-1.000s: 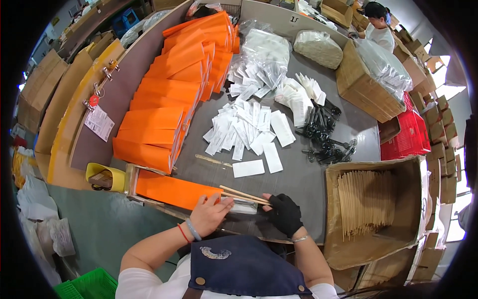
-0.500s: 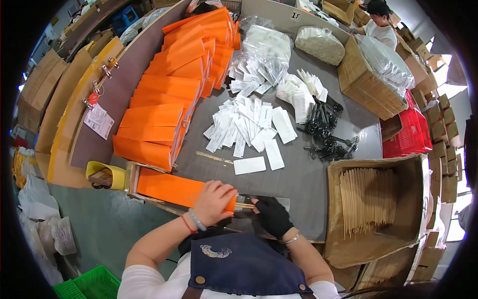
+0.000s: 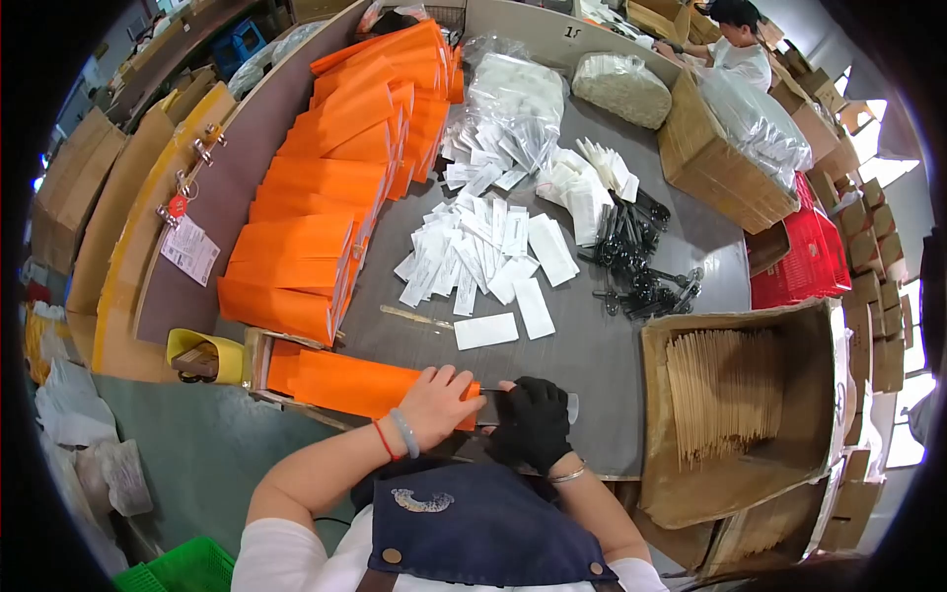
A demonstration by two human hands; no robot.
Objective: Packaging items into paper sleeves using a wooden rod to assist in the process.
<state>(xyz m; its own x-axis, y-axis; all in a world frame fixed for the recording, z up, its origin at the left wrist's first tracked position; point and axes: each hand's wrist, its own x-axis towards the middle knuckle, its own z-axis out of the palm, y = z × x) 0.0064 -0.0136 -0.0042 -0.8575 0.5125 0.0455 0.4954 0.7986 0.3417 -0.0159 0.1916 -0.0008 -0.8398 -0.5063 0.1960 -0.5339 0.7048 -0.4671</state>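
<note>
My left hand [image 3: 441, 405] grips the right end of a long orange paper sleeve [image 3: 355, 385], its fingers bent over the top. Under this sleeve's left end, another orange sheet [image 3: 285, 367] shows in the wooden holder [image 3: 258, 367]. Right at the sleeve's end is my right hand [image 3: 536, 424], in a black fingerless glove, its fingers closed. What it holds is mostly hidden; a thin dark edge shows between the hands. A clear plastic piece [image 3: 573, 407] sticks out to the right of the glove.
Stacked orange sleeves [image 3: 306, 237] lie left, white paper packets [image 3: 473, 247] in the middle, black plastic spoons [image 3: 636, 261] right of them. A cardboard box [image 3: 814, 395] of wooden sticks [image 3: 725, 395] stands at right, a yellow cup [image 3: 207, 357] at left. Another person [image 3: 735, 49] works far right.
The sleeve and my left hand have shifted slightly right. My right hand has turned over, back up, and the pale sticks seen at the sleeve's end are out of sight.
</note>
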